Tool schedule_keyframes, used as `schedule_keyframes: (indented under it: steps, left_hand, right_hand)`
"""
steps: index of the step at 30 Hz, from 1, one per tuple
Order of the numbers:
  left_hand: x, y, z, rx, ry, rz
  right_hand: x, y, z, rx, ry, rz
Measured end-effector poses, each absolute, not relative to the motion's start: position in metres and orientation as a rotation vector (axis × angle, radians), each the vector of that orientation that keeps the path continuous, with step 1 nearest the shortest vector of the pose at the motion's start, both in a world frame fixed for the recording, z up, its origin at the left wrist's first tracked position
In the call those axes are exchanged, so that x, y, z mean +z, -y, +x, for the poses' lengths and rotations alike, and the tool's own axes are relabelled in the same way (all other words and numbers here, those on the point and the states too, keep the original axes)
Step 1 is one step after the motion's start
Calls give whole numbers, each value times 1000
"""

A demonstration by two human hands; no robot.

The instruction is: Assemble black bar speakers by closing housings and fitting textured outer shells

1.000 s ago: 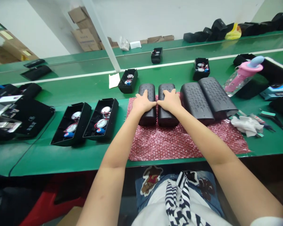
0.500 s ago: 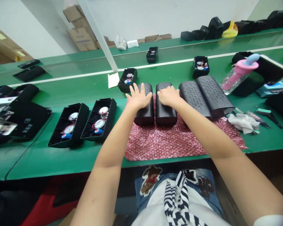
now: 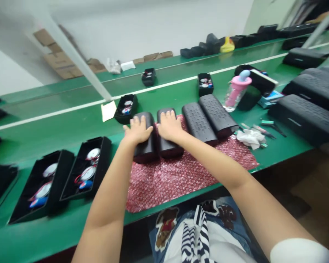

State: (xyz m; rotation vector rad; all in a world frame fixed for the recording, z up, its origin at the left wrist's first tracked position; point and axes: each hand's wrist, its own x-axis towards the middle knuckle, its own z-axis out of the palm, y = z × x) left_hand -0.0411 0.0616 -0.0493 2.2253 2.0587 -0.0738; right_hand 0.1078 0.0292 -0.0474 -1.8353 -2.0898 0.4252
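Observation:
My left hand lies with spread fingers on top of a black speaker casing. Flat across a second black speaker casing rests my right hand, its fingers pointing away from me. Both casings lie side by side, close together, on red bubble wrap. To their right are two more casings with a raised oval pattern, the nearer-to-hand one and the outer one. The undersides of the casings are hidden.
Open black boxes with round silver parts, red wires and blue cylinders stand at left. On the right are a pink-topped bottle, crumpled white tissue, small tools, and large black speakers. A white post rises behind.
The view has swung to the right, so everything sits further left. My right hand's fingers look straighter on the casing; both hands stay on the same two casings.

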Motion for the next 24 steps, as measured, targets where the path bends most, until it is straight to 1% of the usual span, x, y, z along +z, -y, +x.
schedule_keyframes:
  steps: [1,3,5,7,9,10,11,12,13,15,17,19,24]
  left_hand:
    - [-38,-56,-32,20,-2123,2239]
    - [-15,-41,-1,350,-2121,2414]
    - [0,-19,47,623,-1886,2620]
    - [-2,7,109,724,-1417,2885]
    - [-20,35,178,559,-707,3111]
    - [-34,47,213,409,-334,3158]
    - [-51,59,246,257,5,3154]
    - [-68,68,276,124,282,3116]
    - [-87,75,302,22,487,3064]
    - [-120,81,343,-128,707,2965]
    - [-145,79,368,-256,758,2897]
    - [-158,74,379,-334,750,2825]
    - [-164,72,375,-353,566,2691]
  right_hand:
    - [-38,-12,118,388,2099,-1746]
    - [-23,27,151,391,2149,-1301]
    - [-18,68,201,593,2122,-946]
    - [-26,106,269,956,2130,-570]
    - [-52,139,350,1494,2183,-221]
    - [-72,155,393,1781,2148,-207]
    - [-96,172,435,2038,2000,-381]
    - [-124,189,474,2161,1673,-775]
    - [-154,207,511,2011,1178,-1242]
    - [-220,241,570,1723,784,-1569]
    - [-286,271,611,1493,470,-1805]
    - [-349,292,637,1380,200,-2001]
    - [-491,312,656,1411,-182,-2279]
